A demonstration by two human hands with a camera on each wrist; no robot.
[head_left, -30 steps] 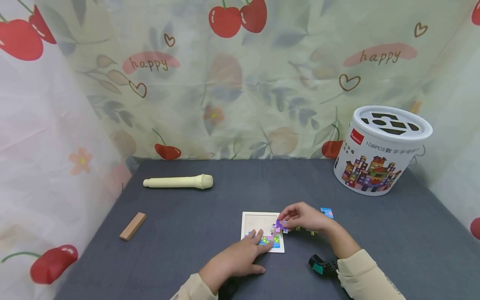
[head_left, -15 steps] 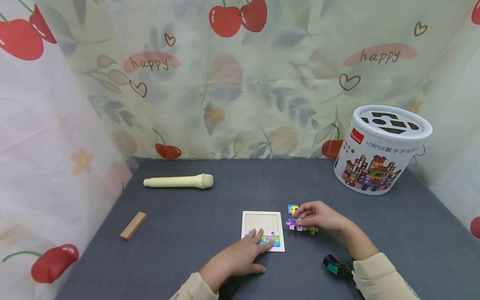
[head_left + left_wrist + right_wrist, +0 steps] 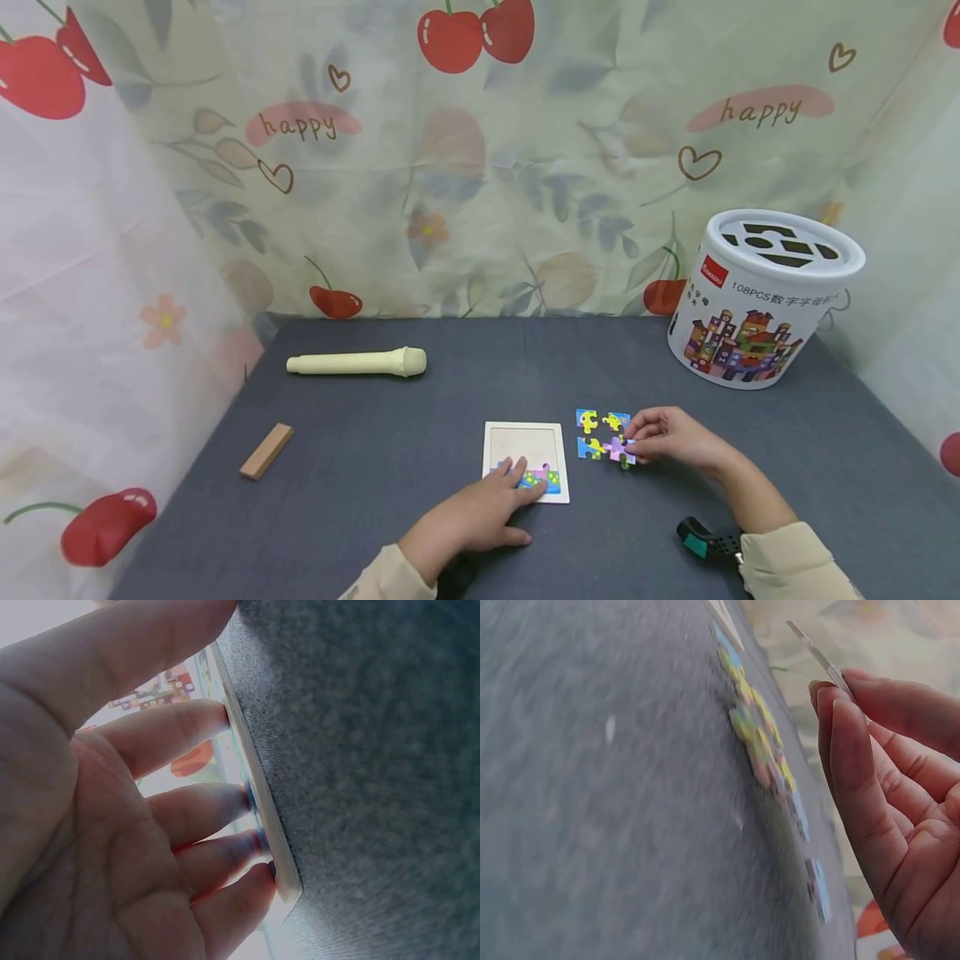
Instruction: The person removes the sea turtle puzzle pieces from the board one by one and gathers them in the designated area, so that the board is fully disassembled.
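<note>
My left hand [image 3: 476, 517] rests with spread fingers on a white-rimmed puzzle tray [image 3: 525, 440]; the left wrist view shows its fingertips against the tray's edge [image 3: 259, 787]. Blue, pink and yellow-dotted pieces [image 3: 542, 477] fill the tray's near part, partly covered by the fingers. Right of the tray, my right hand [image 3: 686, 442] pinches a purple puzzle piece [image 3: 619, 450] between thumb and fingers. In the right wrist view that piece [image 3: 817, 654] is edge-on, lifted off the cloth. Around and below it lie several loose yellow-and-blue pieces [image 3: 587, 420], and a green one [image 3: 624, 464] is mostly hidden.
A cream toy microphone [image 3: 356, 363] lies at the back left, with a wooden block [image 3: 267, 452] nearer. A white bucket [image 3: 757, 308] stands at the back right. A black band with a teal patch [image 3: 705, 540] sits by my right wrist.
My right hand has carried the purple piece rightward, from the tray's edge to above the loose pieces, several of which are now uncovered. My left hand has stayed in place.
</note>
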